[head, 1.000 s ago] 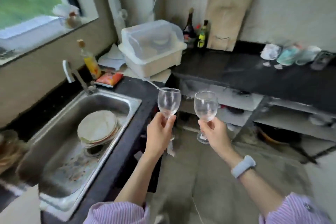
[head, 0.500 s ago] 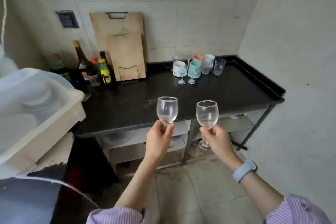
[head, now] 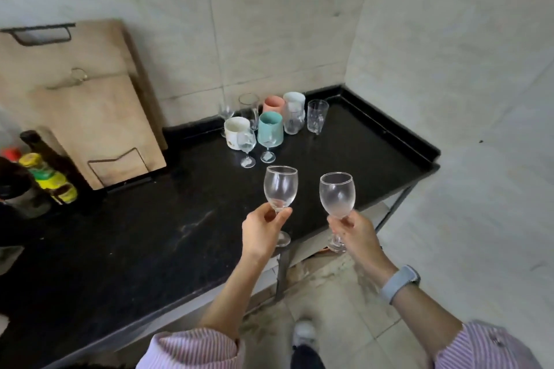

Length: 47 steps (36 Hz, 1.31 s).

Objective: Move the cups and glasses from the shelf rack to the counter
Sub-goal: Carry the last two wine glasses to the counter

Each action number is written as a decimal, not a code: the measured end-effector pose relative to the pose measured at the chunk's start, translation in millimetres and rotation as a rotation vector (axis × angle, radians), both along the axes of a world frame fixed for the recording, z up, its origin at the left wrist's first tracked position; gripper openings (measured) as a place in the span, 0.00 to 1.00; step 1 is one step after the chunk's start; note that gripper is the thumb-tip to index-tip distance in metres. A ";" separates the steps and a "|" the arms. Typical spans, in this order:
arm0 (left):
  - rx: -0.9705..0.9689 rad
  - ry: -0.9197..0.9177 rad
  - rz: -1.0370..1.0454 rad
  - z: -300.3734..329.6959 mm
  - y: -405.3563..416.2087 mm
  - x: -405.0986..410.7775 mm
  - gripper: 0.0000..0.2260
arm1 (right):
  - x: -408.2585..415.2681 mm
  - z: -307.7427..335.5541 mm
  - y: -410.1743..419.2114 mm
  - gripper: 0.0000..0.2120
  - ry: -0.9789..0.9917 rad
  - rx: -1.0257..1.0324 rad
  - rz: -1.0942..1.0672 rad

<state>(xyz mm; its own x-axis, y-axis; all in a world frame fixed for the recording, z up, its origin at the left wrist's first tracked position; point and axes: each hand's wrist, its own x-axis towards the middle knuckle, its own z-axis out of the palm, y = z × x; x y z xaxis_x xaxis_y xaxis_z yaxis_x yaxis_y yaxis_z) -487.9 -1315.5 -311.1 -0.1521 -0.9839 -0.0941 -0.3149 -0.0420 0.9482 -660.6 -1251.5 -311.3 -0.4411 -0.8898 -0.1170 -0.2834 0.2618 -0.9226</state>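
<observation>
My left hand (head: 262, 231) grips the stem of a clear wine glass (head: 280, 187), held upright over the front edge of the black counter (head: 150, 234). My right hand (head: 355, 234) grips the stem of a second wine glass (head: 337, 195), upright beside the first, just past the counter's front edge. At the counter's back stand several cups and glasses: a white mug (head: 235, 132), a teal cup (head: 270, 128), a pink cup (head: 273, 105), a pale cup (head: 294, 100), a clear tumbler (head: 317, 115) and two small stemmed glasses (head: 247, 147).
Two wooden cutting boards (head: 90, 117) lean on the tiled wall at the left in a wire stand. Bottles (head: 49, 177) stand at the far left of the counter. The side wall (head: 464, 99) closes off the right. Tiled floor and my shoe (head: 304, 332) lie below.
My view has swung right from the sink and come closer to the counter. Both hands still hold their wine glasses, now nearer the group of cups.
</observation>
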 end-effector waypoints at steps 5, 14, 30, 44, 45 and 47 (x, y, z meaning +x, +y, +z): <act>0.032 -0.032 0.000 -21.7 -70.3 -44.6 0.09 | -41.8 -25.9 -76.1 0.09 -0.035 0.028 0.002; 0.098 -0.175 0.111 -74.0 -207.3 -126.8 0.10 | -114.5 -66.7 -221.9 0.11 0.204 0.060 -0.019; 0.092 -0.158 0.183 -152.1 -332.2 -200.9 0.08 | -163.8 -147.0 -371.8 0.03 0.035 0.083 0.026; 0.083 -0.091 0.249 -172.5 -352.1 -203.3 0.05 | -160.5 -163.1 -400.3 0.03 -0.106 0.048 -0.032; 0.084 -0.089 0.247 -172.7 -352.0 -203.8 0.05 | -160.2 -164.1 -400.9 0.04 -0.112 0.053 -0.040; 0.090 -0.083 0.253 -171.7 -351.3 -204.7 0.04 | -158.3 -163.7 -401.6 0.04 -0.110 0.067 -0.051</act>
<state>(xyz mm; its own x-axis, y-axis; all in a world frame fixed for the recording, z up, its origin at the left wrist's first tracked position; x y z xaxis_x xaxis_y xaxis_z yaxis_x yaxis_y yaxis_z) -692.7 -1666.7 -482.7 0.1094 -0.9767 -0.1844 -0.3604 -0.2119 0.9084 -818.8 -1653.2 -475.0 -0.4666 -0.8554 -0.2251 -0.1666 0.3349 -0.9274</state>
